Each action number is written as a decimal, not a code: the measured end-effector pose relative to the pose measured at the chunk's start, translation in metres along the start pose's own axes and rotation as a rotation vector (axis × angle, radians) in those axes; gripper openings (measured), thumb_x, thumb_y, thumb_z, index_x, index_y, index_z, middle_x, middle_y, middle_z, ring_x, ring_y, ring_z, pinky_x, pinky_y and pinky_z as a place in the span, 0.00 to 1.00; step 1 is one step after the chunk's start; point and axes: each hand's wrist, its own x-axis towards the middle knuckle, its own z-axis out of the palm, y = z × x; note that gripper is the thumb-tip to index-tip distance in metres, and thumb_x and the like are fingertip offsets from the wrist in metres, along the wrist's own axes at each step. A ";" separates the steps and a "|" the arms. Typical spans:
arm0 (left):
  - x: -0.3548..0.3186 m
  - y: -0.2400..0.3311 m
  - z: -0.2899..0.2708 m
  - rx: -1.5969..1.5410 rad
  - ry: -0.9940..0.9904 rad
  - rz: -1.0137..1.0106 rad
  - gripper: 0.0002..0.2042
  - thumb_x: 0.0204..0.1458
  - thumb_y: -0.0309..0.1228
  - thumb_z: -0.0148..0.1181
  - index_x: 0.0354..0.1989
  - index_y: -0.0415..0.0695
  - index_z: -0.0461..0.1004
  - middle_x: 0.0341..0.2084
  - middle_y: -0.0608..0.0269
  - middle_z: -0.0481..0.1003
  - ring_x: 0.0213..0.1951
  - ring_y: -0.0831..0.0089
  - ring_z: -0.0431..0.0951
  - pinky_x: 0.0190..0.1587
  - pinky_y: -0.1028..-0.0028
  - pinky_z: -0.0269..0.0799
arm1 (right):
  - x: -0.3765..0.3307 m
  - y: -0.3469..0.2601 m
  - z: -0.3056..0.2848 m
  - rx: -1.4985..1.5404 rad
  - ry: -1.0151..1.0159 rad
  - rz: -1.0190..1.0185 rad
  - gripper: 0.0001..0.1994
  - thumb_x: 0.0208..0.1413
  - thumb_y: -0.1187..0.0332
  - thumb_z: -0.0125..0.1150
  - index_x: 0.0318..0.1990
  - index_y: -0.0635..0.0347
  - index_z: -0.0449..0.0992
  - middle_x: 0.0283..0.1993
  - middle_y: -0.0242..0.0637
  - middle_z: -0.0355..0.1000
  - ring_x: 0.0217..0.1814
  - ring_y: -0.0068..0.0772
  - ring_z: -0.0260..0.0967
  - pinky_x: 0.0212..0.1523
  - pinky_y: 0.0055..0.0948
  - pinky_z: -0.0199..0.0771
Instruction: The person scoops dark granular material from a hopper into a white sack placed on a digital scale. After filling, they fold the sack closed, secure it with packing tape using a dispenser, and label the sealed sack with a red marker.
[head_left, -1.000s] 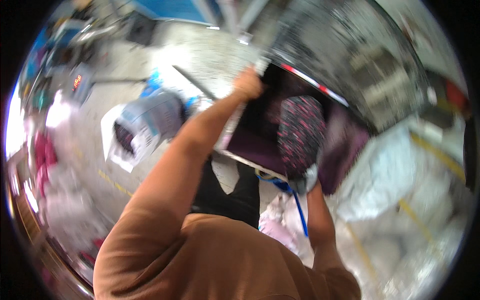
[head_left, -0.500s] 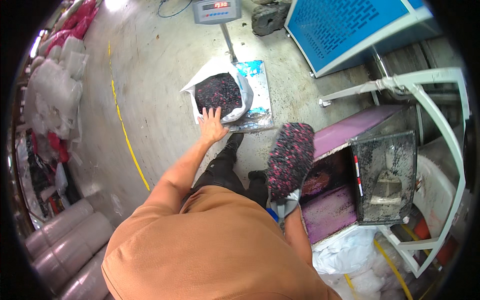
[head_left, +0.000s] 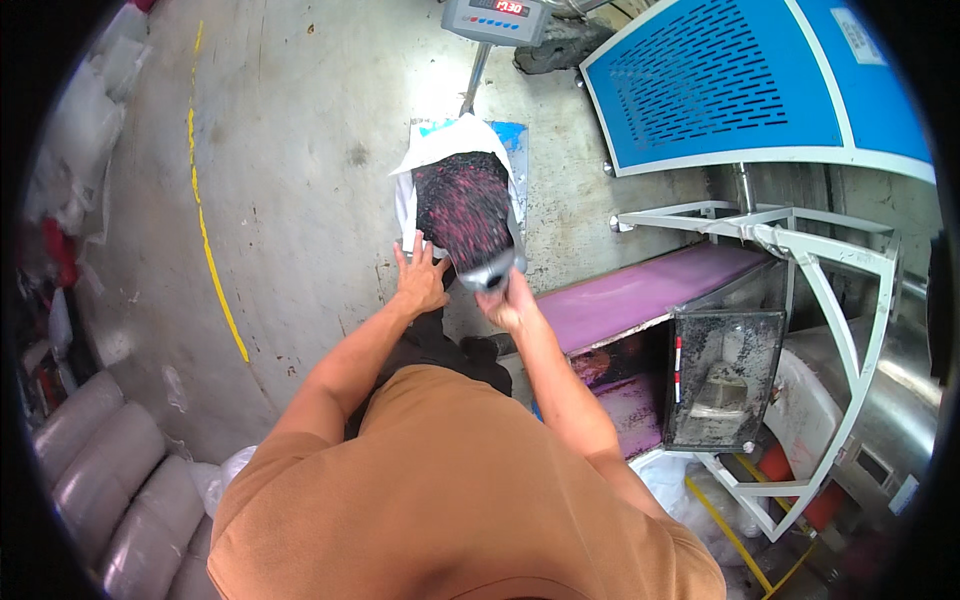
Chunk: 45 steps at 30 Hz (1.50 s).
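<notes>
My right hand (head_left: 508, 302) is closed around a grey scoop (head_left: 490, 270). Its mouth is over a white sack (head_left: 450, 142), and black and pink granules (head_left: 465, 205), smeared by motion, fill the space from scoop to sack. At the sack's near left rim rests my left hand (head_left: 420, 285), fingers spread against the white material. The sack stands on the platform of a floor scale (head_left: 517, 140), below a display head (head_left: 497, 18) on a post. How full the sack is cannot be made out behind the granules.
To the right, a long purple-topped box (head_left: 640, 300) joins a speckled dark tray (head_left: 735, 375) beside a white tube frame (head_left: 880, 330). A blue vented cabinet (head_left: 700, 85) stands at the back right. Wrapped rolls (head_left: 110, 445) lie at the lower left, near a yellow floor line (head_left: 205, 230).
My right hand has brought the loaded scoop from beside the purple box leftward over the sack, and granules now blur into it. My left hand stays at the sack's near rim.
</notes>
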 end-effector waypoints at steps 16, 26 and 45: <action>0.011 -0.019 0.025 -0.063 0.047 -0.028 0.42 0.45 0.42 0.68 0.71 0.43 0.64 0.74 0.42 0.52 0.79 0.47 0.37 0.72 0.27 0.29 | -0.025 -0.005 0.120 -1.521 0.347 -0.781 0.30 0.56 0.61 0.72 0.58 0.77 0.68 0.51 0.61 0.77 0.48 0.53 0.80 0.48 0.44 0.77; 0.026 0.035 -0.017 -0.126 0.154 0.030 0.46 0.47 0.39 0.71 0.74 0.39 0.53 0.72 0.39 0.54 0.76 0.38 0.46 0.72 0.35 0.45 | -0.145 -0.019 -0.013 -1.253 0.438 -1.109 0.29 0.54 0.66 0.72 0.59 0.70 0.67 0.53 0.55 0.75 0.56 0.48 0.74 0.60 0.40 0.70; 0.188 0.481 0.237 -0.254 -0.234 0.792 0.56 0.50 0.47 0.74 0.72 0.20 0.43 0.70 0.23 0.52 0.73 0.37 0.54 0.75 0.59 0.53 | -0.224 0.008 -0.666 -0.601 1.480 -0.528 0.34 0.64 0.58 0.60 0.66 0.75 0.55 0.53 0.74 0.72 0.58 0.73 0.71 0.61 0.55 0.70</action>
